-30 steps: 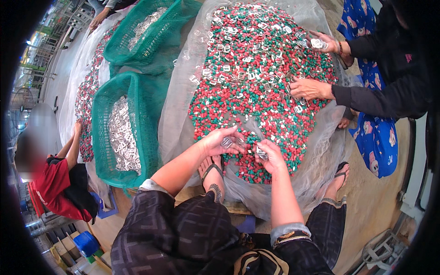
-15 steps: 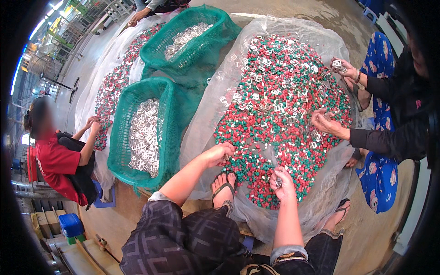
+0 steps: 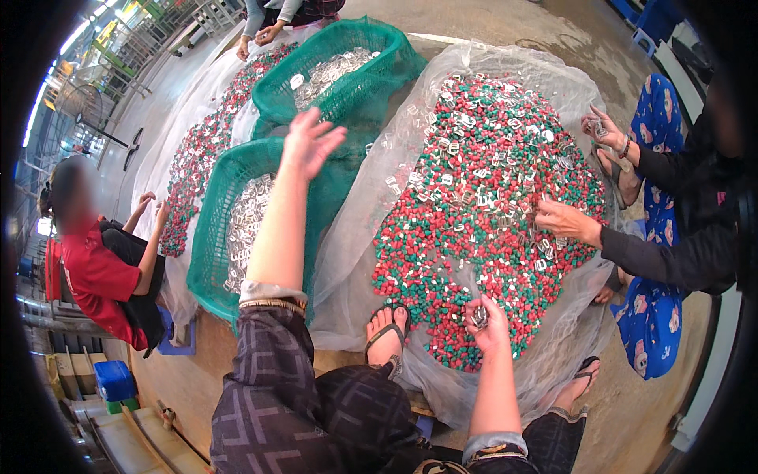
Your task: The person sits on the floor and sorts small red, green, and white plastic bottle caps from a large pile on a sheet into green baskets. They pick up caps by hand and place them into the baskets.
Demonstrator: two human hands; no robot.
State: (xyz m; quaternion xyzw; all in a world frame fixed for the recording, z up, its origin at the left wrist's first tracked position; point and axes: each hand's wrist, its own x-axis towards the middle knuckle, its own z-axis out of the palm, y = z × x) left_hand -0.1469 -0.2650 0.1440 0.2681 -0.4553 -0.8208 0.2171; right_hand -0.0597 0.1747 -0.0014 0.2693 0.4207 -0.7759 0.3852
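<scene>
My left hand [image 3: 310, 144] is raised over the green netting between the two baskets, fingers spread, with nothing in it. Beyond its fingertips, a green netted basket [image 3: 399, 67] holds silvery metal buckles [image 3: 335, 77]. Under my left forearm stands a nearer green basket [image 3: 207, 229], also netted and holding buckles [image 3: 251, 209]. My right hand [image 3: 491, 328], palm up with curled fingers, holds several metal buckles [image 3: 479, 317] just above the near edge of a pile of small red, green and white pieces [image 3: 466, 229]. Loose buckles [image 3: 454, 148] are strewn over that pile.
White mesh sheeting [image 3: 347, 261] lies under the pile. At the right, a co-worker's hands [image 3: 570, 221] work in the same pile. A person in red [image 3: 103, 268] sits at the left beside a second heap [image 3: 183, 189]; another person's hands [image 3: 268, 33] are at its far end. My sandalled foot [image 3: 387, 332] borders the pile.
My left hand has risen from the pile and swung left and away toward the baskets, its fingers opening. My right hand stays near the pile's edge, its palm turned up more.
</scene>
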